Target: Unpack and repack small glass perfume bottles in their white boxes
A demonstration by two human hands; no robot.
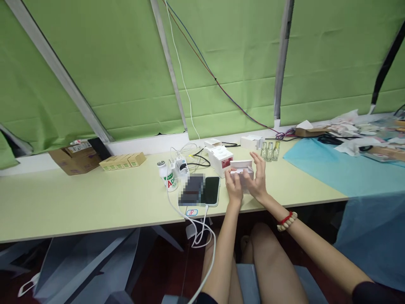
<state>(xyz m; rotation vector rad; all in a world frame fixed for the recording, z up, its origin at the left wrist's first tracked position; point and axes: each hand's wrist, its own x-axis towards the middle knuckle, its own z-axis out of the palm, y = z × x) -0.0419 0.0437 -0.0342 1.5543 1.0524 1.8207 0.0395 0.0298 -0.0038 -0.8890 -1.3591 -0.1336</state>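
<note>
A small white box (pixel 241 164) with its lid flap raised stands near the table's front edge, between my two hands. My left hand (pixel 234 185) grips the box's left side with bent fingers. At the right side is my right hand (pixel 257 179), fingers spread and pointing up, its thumb over the box front. The box's contents are too small to make out. Just behind and left sits a larger white box (pixel 220 159) with a red patch and white slips on top. Three small glass bottles (pixel 270 152) stand behind my right hand.
Left of my hands lie a phone (pixel 211 191), a blurred dark device (pixel 191 190), white cables and a white can (pixel 167 176). Farther left are yellow boxes (pixel 122 161) and a brown carton (pixel 76 158). Blue sheeting (pixel 322 169) and clutter cover the right side.
</note>
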